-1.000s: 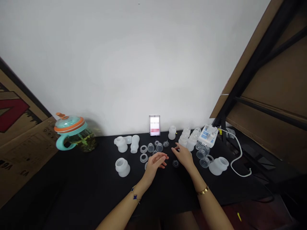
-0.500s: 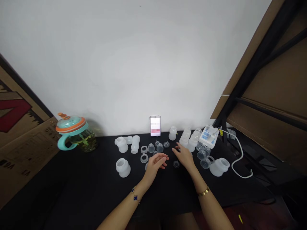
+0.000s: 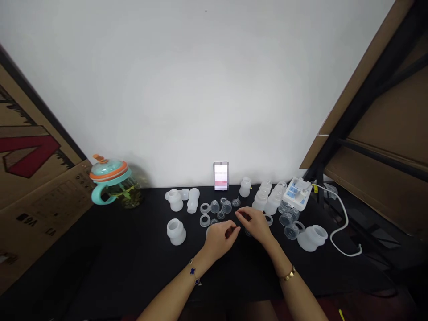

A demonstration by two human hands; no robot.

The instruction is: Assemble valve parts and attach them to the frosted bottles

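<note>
My left hand (image 3: 219, 238) is over the black table, its thumb and index finger curled together at the tips. Anything pinched there is too small to make out. Close on its right, my right hand (image 3: 256, 224) has its fingers drawn together in a pinch, and their contents are hidden as well. A clear bottle teat (image 3: 247, 232) lies partly covered beneath the right hand. White collar rings (image 3: 205, 220), clear caps (image 3: 227, 207) and another clear teat (image 3: 236, 202) lie just beyond the hands. One more white ring (image 3: 268, 219) is beside my right wrist.
Squat white bottles (image 3: 176, 232) stand on the left, with another bottle (image 3: 312, 237) tilted at the right. Assembled bottles (image 3: 273, 199) stand near a white power strip (image 3: 297, 193) with a cable. A lidded jug (image 3: 115, 185) and a lit phone (image 3: 221, 176) are against the wall.
My left hand has closed from loosely spread fingers into a pinch and moved slightly right. The fingers of my right hand have drawn together. The camera view has shifted a little.
</note>
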